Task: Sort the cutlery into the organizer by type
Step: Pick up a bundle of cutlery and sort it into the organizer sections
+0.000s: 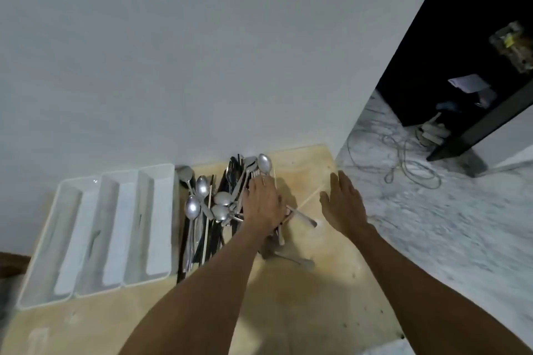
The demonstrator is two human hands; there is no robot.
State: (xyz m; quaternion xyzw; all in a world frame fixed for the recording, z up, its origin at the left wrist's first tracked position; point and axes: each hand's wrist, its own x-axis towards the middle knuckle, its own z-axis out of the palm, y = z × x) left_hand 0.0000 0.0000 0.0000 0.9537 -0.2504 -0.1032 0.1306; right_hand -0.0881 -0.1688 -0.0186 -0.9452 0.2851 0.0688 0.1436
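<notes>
The left hand (264, 200) lies palm-down, fingers spread over the cutlery pile (219, 204); whether it grips anything, I cannot tell. Beyond that pile's far side sits the white organizer (95, 236). The right hand (343, 204) hovers flat, fingers loose and empty, a chopstick (311, 196) lying between the hands.

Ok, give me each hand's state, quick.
Left hand: palm down on the cutlery pile; grip cannot be told.
Right hand: open, empty.

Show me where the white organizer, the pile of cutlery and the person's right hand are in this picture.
white organizer (138, 228): head view, on the divider wall between the middle and right compartments.
pile of cutlery (192, 207): head view, on the bowl of a spoon at the pile's left side.
right hand (343, 204): head view, on the back of the open hand.
</notes>
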